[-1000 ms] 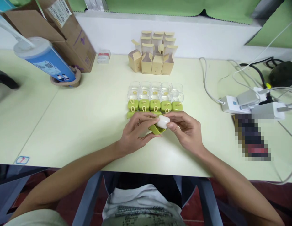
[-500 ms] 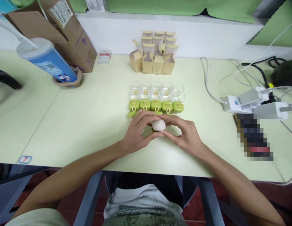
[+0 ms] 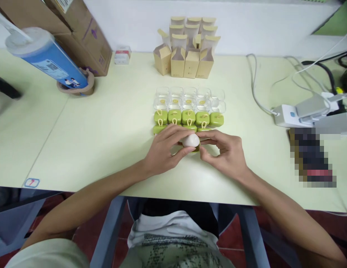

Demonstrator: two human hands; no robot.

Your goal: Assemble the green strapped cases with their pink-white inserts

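Note:
A smooth white rounded piece [image 3: 191, 140] is pinched between the thumb and fingers of my left hand [image 3: 169, 150]. Just under it shows the edge of a green case [image 3: 196, 149], mostly hidden by the white piece and my fingers. My right hand [image 3: 225, 150] curls its thumb and fingertips around the right side of that green case. Directly beyond my hands are rows of small green cases [image 3: 174, 117] with pale yellow loops. The nearest row is partly covered by my fingers.
Behind the green cases lie clear plastic shells [image 3: 190, 97]. Open tan cartons [image 3: 192, 64] stand near the wall. At left are a blue cup [image 3: 54, 63], a cardboard box [image 3: 91, 37] and a small white box [image 3: 122, 56]. Cables, a power strip [image 3: 287, 114] and a pixelated phone-shaped object [image 3: 310, 152] are at right.
My right hand has drawn slightly right, away from the white piece, and its fingers now sit at the green case. My left hand still pinches the white piece. The camera has tilted downward.

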